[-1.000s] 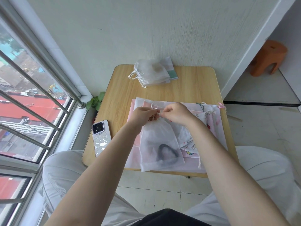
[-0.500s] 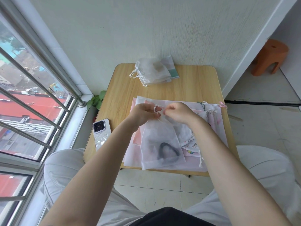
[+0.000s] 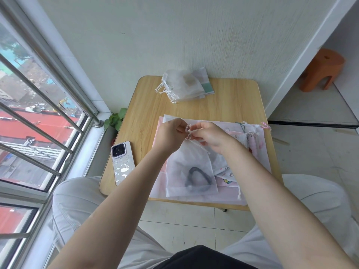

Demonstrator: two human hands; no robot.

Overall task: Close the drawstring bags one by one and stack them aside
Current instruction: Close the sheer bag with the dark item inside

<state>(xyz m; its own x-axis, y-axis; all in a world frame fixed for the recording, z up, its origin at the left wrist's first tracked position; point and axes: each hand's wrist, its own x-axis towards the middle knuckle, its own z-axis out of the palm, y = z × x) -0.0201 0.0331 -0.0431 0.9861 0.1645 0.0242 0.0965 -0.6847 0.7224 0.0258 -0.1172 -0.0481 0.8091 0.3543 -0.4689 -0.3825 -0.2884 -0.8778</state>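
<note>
On the small wooden table [image 3: 229, 105] by the window, our left hand [image 3: 171, 134] and right hand [image 3: 210, 135] meet over a white drawstring bag [image 3: 189, 171], fingers of both pinching its cord [image 3: 189, 131] at the gathered mouth. The bag lies on the unclosed pile [image 3: 252, 152] at the near edge; closed bags [image 3: 183, 85] sit stacked at the far edge, a phone [image 3: 122, 162] to our left.

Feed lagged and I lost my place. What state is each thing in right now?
left hand: pinches the drawstring
right hand: pinches the drawstring
drawstring: held between both hands' fingers
white bag: mouth gathered, lower part lying on the pile, dark item inside
pile of bags: flat, strings loose
closed bags: stacked at the table's far edge
phone: face down, untouched
</note>
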